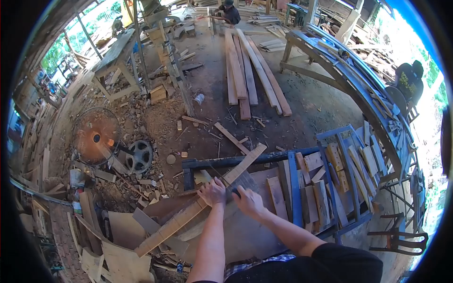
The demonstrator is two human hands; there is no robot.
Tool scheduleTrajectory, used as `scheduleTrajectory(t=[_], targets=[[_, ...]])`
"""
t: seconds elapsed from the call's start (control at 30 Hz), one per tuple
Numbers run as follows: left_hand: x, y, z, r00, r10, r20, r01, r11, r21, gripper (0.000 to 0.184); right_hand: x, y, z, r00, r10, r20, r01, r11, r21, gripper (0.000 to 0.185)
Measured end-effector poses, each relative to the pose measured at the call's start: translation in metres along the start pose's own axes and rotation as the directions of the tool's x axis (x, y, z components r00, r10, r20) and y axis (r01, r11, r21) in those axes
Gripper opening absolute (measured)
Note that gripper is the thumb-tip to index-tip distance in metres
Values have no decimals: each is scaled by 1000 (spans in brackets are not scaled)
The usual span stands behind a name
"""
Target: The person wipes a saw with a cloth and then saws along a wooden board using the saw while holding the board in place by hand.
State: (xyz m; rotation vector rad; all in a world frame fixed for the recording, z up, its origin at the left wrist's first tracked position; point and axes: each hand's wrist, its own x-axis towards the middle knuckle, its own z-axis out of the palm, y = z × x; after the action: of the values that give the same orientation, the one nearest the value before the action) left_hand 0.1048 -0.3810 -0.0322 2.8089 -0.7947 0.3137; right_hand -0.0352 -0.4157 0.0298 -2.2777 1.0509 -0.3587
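A long wooden plank (177, 221) with marks across its face lies slantwise over the workbench (245, 231). My left hand (212, 192) is on the plank near its middle, fingers curled over it. By those fingers a thin dark strip and a small pale piece (206, 176) stick up; their kind is unclear. Just right of the plank, my right hand (248, 203) is closed around a small dark object (235, 192), mostly hidden by the fingers. The plank's far end (255, 150) reaches past the bench's dark edge rail.
Short wood pieces (311, 203) fill a blue frame (296, 188) at right. Long boards (245, 70) lie on the floor ahead. A round rusty disc (96, 137) and a spoked wheel (138, 157) stand left among scraps. Another person (230, 13) works far back.
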Motion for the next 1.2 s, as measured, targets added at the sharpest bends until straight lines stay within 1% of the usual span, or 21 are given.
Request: scheduleTrajectory(t=[0.03, 0.07, 0.13, 0.23, 0.3, 0.4, 0.43, 0.47, 0.53, 0.63, 0.77, 0.87, 0.93, 0.97, 1.03, 1.13, 1.2], targets=[[0, 2, -3, 1000, -5, -1, 5, 1000, 2, 39, 6, 2, 8, 999, -30, -25, 30, 1000, -7, 26], [0, -1, -5, 1000, -1, -5, 1, 1000, 8, 39, -2, 2, 7, 1000, -16, -24, 16, 1000, 6, 26], [1, -5, 1, 1000, 19, -12, -18, 1000, 20, 38, -19, 4, -7, 1000, 18, 26, -18, 999, -30, 27], [4, -3, 6, 999, 24, -28, -23, 999, 26, 37, -52, 12, -23, 999, 14, 37, -14, 1000, 4, 27], [-2, -6, 5, 999, 30, -32, -29, 999, 37, 37, -37, 1, -12, 999, 28, 44, -28, 1000, 11, 27], [1, -4, 3, 1000, 7, 27, -7, 1000, 11, 39, 10, -6, 1, 1000, 22, 17, -22, 1000, 8, 28], [2, -4, 3, 1000, 11, 25, -11, 1000, 15, 39, 17, -7, 4, 1000, 22, 12, -22, 1000, -1, 28], [2, -5, 4, 1000, 7, 20, -8, 1000, 9, 39, 12, -7, 2, 1000, 26, 12, -26, 1000, 2, 28], [1, -5, 5, 1000, 1, 23, -1, 1000, -1, 39, -8, -6, -14, 995, 49, 84, -46, 998, -41, 28], [1, -3, 2, 999, -9, 43, 10, 1000, -17, 40, -25, -8, -28, 991, 65, 113, -60, 997, -43, 28], [1, -2, 3, 998, -12, 55, 14, 1000, -26, 40, 12, -15, -15, 992, 57, 108, -53, 998, -41, 29], [3, -3, 1, 998, -10, 65, 10, 1000, -10, 40, 12, -13, -15, 995, 35, 91, -32, 999, -27, 29], [3, -1, -1, 996, -22, 82, 23, 1000, -11, 40, -9, -13, -34, 975, 93, 203, -78, 994, -80, 28], [4, -1, 0, 997, -21, 77, 24, 999, -31, 40, -9, -13, -35, 972, 98, 212, -81, 993, -88, 28], [-1, -3, -1, 997, -14, 79, 17, 999, -49, 40, -6, -18, -35, 979, 100, 178, -84, 992, -98, 29], [2, -3, 1, 1000, -4, 18, 4, 1000, 5, 38, 22, -16, -15, 988, 77, 134, -68, 996, -65, 31], [1, -3, 1, 1000, 4, 27, -4, 1000, 5, 37, 14, -19, -23, 985, 79, 152, -70, 995, -68, 31]])
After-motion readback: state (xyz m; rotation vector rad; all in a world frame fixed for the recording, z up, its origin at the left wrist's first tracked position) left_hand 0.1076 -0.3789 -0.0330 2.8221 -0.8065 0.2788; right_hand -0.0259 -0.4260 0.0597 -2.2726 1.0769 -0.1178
